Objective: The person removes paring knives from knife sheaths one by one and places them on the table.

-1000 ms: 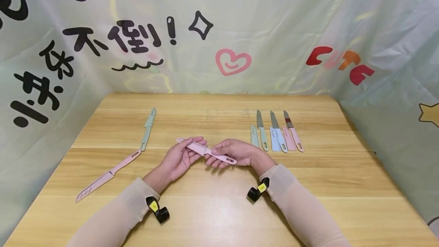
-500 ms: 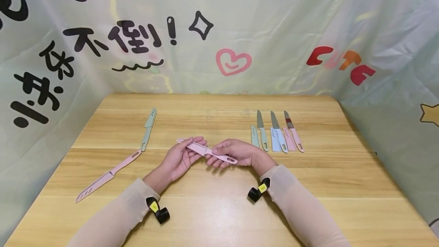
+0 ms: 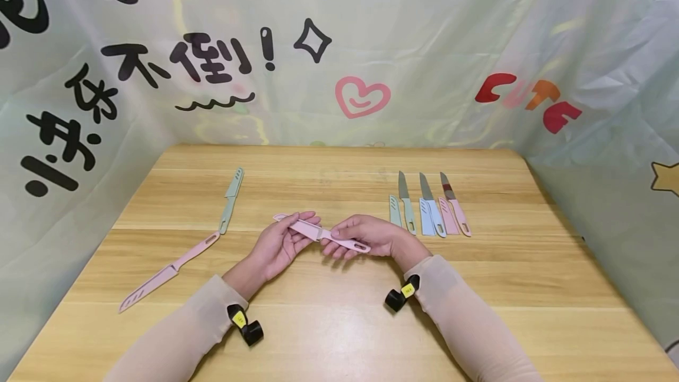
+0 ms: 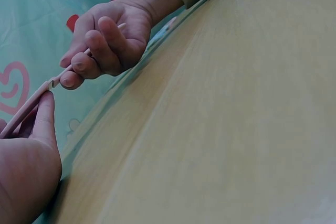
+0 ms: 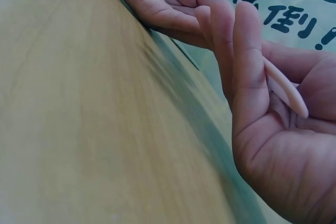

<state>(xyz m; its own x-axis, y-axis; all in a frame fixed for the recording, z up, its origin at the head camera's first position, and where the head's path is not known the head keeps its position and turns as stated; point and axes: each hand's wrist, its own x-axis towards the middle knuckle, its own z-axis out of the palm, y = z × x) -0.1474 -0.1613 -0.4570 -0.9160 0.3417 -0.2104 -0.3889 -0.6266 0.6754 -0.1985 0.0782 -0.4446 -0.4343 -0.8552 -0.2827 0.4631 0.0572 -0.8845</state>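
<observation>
Pink knife (image 3: 320,233) held above middle of desk (image 3: 329,329), sheath (image 3: 305,229) at blade end. Left hand (image 3: 276,246) pinches sheath between thumb and fingers; right hand (image 3: 373,236) grasps handle (image 3: 352,245), thumb on top. Toward left edge, long pink knife (image 3: 177,267) points to near left corner, handle end just beside sheathed green knife (image 3: 230,204). Right of middle, toward far edge, row: bare green knife (image 3: 408,210), bare blue knife (image 3: 433,210), bare pink knife (image 3: 456,210), loose sheath (image 3: 394,210) left of each handle.
</observation>
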